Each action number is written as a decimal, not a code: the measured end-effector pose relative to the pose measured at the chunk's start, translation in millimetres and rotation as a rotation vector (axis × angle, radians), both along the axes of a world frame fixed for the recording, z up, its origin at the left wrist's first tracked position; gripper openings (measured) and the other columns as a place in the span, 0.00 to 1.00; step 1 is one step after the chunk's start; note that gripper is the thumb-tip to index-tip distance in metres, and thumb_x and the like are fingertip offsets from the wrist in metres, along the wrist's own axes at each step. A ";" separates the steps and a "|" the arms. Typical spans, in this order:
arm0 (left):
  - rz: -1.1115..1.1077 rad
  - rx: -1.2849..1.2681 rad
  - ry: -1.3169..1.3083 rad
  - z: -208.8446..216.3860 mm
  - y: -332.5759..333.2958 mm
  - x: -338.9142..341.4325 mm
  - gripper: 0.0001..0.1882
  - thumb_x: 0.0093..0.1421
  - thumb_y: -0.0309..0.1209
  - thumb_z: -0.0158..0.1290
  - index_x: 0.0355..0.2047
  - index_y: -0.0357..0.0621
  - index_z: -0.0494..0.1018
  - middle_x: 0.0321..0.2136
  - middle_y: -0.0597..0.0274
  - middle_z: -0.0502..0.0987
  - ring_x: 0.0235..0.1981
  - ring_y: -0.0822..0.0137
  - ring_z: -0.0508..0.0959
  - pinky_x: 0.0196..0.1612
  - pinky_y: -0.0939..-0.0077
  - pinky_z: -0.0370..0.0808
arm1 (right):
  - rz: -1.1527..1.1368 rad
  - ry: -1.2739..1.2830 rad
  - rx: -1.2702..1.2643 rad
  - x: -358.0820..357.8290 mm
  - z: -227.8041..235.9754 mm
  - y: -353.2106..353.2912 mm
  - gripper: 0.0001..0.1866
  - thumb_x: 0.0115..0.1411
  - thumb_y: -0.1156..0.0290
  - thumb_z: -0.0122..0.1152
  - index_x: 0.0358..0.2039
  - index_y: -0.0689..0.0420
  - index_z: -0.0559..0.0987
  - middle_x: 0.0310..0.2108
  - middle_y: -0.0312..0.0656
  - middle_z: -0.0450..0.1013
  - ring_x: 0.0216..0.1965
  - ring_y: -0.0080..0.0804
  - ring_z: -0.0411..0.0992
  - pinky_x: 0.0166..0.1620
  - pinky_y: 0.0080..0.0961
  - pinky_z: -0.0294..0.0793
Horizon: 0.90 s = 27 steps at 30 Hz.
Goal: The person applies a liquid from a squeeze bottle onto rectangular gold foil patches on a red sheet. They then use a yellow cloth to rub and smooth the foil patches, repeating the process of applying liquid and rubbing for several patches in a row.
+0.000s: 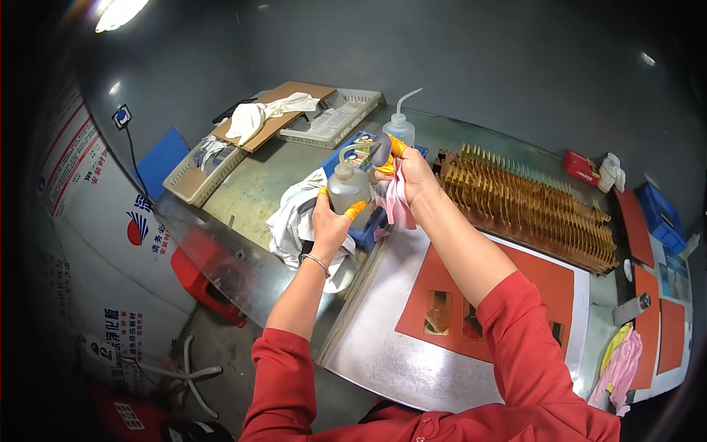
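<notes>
Here the left hand (329, 221) grips an upright squeeze bottle (347, 188), its bent spout arching right toward the pink cloth (398, 200) pinched in the right hand (412, 175) just beside it.

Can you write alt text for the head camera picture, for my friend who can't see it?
A person in red sleeves holds a clear squeeze bottle in the left hand and a pink cloth with a dark curved piece in the right hand, over a metal workbench. A rack of golden-brown plates stands to the right, white rags to the left.
</notes>
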<state>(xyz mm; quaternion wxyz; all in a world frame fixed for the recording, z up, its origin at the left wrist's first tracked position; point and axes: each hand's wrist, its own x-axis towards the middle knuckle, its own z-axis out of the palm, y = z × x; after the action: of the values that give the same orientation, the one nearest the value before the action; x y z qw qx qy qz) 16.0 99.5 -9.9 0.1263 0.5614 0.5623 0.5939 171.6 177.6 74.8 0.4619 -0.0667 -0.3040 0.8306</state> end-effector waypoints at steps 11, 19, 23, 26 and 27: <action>0.023 0.004 0.046 -2.7 1.1 -4.0 0.31 0.45 0.37 0.66 0.46 0.35 0.67 0.39 0.52 0.76 0.40 0.60 0.76 0.43 0.71 0.71 | -0.077 -0.040 -0.106 17.0 38.4 -44.8 0.11 0.62 0.68 0.45 0.27 0.59 0.72 0.19 0.37 0.68 0.14 0.21 0.61 0.15 0.15 0.58; 0.056 0.345 0.178 -15.5 -68.8 79.5 0.31 0.59 0.31 0.53 0.58 0.31 0.54 0.54 0.48 0.58 0.56 0.59 0.60 0.59 0.68 0.55 | -0.331 -0.554 -0.069 209.3 46.9 -136.0 0.13 0.62 0.62 0.46 0.36 0.57 0.73 0.22 0.42 0.72 0.09 0.35 0.64 0.10 0.28 0.64; -0.183 0.182 0.169 -33.1 -67.5 116.0 0.29 0.57 0.31 0.55 0.56 0.34 0.59 0.52 0.51 0.61 0.53 0.59 0.64 0.55 0.68 0.62 | -0.532 -1.022 0.147 283.7 13.0 -198.4 0.09 0.61 0.67 0.51 0.26 0.56 0.71 0.17 0.28 0.62 0.16 0.13 0.57 0.19 0.12 0.55; -0.187 0.141 0.306 -38.6 -56.7 135.4 0.26 0.55 0.30 0.55 0.53 0.35 0.63 0.51 0.49 0.66 0.52 0.55 0.65 0.56 0.67 0.61 | -0.538 -1.075 -0.040 314.7 -59.5 -227.2 0.06 0.61 0.70 0.52 0.31 0.59 0.73 0.20 0.31 0.67 0.18 0.15 0.59 0.21 0.11 0.59; -0.218 0.114 0.305 -43.0 -52.9 134.1 0.25 0.55 0.29 0.54 0.52 0.35 0.64 0.50 0.50 0.67 0.52 0.55 0.66 0.56 0.67 0.61 | -0.472 -1.319 0.078 321.0 -76.7 -238.3 0.07 0.60 0.70 0.55 0.31 0.61 0.74 0.20 0.31 0.67 0.19 0.17 0.63 0.23 0.13 0.64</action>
<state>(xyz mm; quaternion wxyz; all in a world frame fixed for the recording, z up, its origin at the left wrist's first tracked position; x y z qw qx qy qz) 150.1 46.6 -53.0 0.0711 0.7087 0.4764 0.5155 492.6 -60.7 -1.9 0.3512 -0.6042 -0.5277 0.4828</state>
